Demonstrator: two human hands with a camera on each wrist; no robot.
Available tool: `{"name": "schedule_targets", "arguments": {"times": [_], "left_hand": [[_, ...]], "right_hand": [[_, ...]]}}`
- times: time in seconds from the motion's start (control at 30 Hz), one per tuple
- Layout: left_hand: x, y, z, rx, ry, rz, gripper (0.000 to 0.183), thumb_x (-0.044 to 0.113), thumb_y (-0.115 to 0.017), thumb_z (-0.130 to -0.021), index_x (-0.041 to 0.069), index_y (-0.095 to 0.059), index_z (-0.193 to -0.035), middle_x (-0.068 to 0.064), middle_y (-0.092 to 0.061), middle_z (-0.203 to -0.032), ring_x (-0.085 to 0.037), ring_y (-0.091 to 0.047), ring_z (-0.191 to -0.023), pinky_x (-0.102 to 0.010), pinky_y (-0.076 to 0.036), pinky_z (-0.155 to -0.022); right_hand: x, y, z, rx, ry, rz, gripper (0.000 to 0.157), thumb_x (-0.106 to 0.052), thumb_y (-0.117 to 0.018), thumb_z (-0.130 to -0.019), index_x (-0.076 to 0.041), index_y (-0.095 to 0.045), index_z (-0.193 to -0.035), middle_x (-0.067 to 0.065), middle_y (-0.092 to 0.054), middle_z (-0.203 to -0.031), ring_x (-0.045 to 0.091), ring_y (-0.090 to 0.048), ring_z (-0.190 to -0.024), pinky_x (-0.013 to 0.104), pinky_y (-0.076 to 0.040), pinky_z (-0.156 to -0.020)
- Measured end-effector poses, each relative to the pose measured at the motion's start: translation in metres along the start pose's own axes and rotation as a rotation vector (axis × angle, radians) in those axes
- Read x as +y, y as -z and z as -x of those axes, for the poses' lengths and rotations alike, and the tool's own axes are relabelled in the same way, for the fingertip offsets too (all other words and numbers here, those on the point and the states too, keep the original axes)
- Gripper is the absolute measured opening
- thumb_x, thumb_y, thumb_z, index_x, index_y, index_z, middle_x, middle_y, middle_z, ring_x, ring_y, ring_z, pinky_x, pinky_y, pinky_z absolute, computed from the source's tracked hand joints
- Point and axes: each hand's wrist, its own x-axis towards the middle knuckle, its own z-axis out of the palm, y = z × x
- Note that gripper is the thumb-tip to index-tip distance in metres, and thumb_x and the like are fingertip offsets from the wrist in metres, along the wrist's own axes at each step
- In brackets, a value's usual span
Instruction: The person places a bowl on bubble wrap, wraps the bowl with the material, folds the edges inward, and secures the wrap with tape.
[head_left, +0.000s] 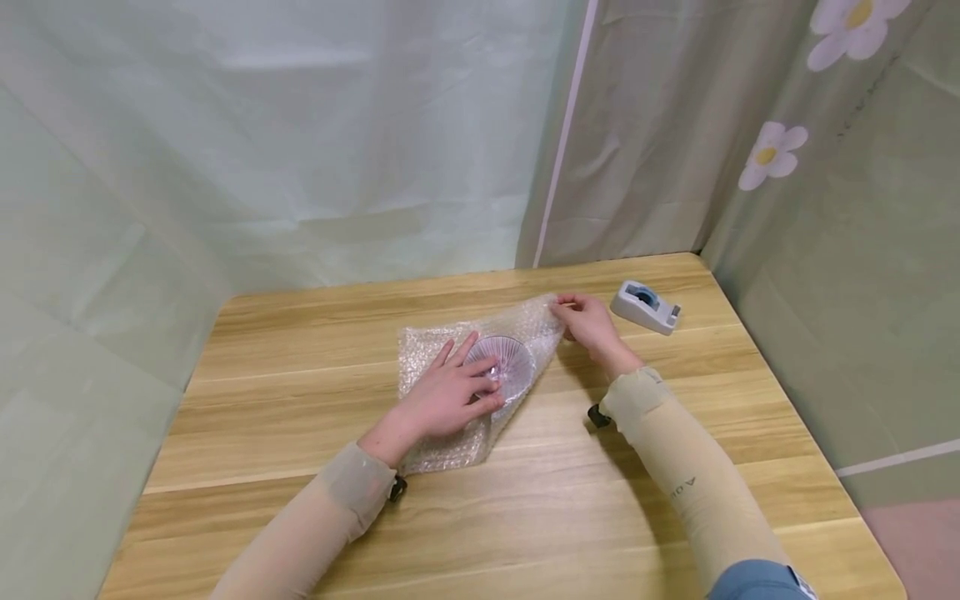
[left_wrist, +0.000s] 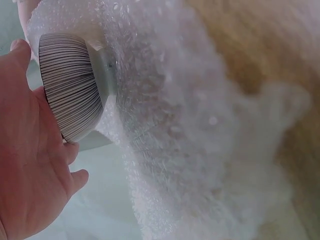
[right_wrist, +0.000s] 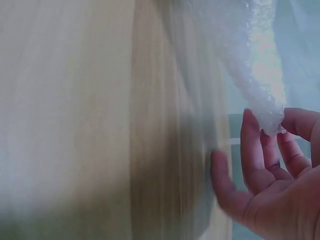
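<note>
A small bowl (head_left: 510, 354) with thin dark stripes stands upright on a sheet of bubble wrap (head_left: 423, 346) in the head view. My left hand (head_left: 450, 392) lies across the bowl's top with its fingers spread. Seen from the left wrist, the striped bowl (left_wrist: 70, 85) has its pale foot against the wrap, and my palm is by the rim. My right hand (head_left: 588, 323) pinches the far right corner of the bubble wrap and holds it raised off the table. The right wrist view shows that gathered corner (right_wrist: 270, 112) between thumb and fingertips.
A light grey tape dispenser (head_left: 645, 307) stands on the wooden table (head_left: 300, 417), just beyond my right hand. Pale curtains (head_left: 375, 150) hang round the table's back and sides.
</note>
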Motion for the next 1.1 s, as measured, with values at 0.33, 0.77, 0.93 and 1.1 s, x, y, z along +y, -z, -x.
{"name": "schedule_targets", "arguments": {"times": [0.33, 0.77, 0.93, 1.1], "left_hand": [[-0.001, -0.001, -0.001, -0.014, 0.004, 0.004, 0.061, 0.068, -0.036, -0.109, 0.029, -0.074, -0.139, 0.004, -0.042, -0.168, -0.034, 0.001, -0.164, -0.063, -0.002, -0.13], [-0.002, 0.002, -0.001, -0.013, 0.004, -0.005, 0.063, 0.068, -0.035, -0.109, 0.028, -0.074, -0.138, 0.004, -0.043, -0.168, -0.035, 0.002, -0.164, -0.064, -0.001, -0.13], [0.0, 0.002, -0.001, -0.011, 0.006, 0.001, 0.064, 0.069, -0.034, -0.109, 0.029, -0.074, -0.138, 0.004, -0.042, -0.168, -0.036, 0.002, -0.164, -0.064, -0.001, -0.13], [0.0, 0.0, -0.001, -0.003, -0.003, -0.006, 0.066, 0.071, -0.032, -0.109, 0.029, -0.074, -0.139, 0.003, -0.042, -0.168, -0.039, -0.001, -0.164, -0.064, -0.003, -0.13]], "right_hand": [[-0.017, -0.002, 0.015, 0.0, 0.044, 0.022, 0.035, -0.029, -0.07, -0.105, -0.003, -0.068, -0.129, 0.008, -0.063, -0.107, 0.018, -0.06, -0.085, 0.032, -0.062, -0.071], [-0.04, -0.018, 0.036, -0.048, 0.131, -0.043, 0.032, -0.019, -0.071, -0.105, 0.003, -0.068, -0.127, 0.009, -0.067, -0.106, 0.019, -0.068, -0.087, 0.041, -0.066, -0.076], [-0.044, -0.024, 0.044, -0.065, 0.151, -0.025, 0.029, -0.018, -0.072, -0.104, 0.003, -0.069, -0.124, 0.008, -0.07, -0.102, 0.018, -0.068, -0.085, 0.034, -0.066, -0.072], [-0.047, -0.033, 0.057, -0.116, 0.167, 0.02, 0.024, -0.015, -0.072, -0.102, 0.002, -0.072, -0.118, 0.008, -0.073, -0.1, 0.023, -0.068, -0.092, 0.027, -0.062, -0.069]]}}
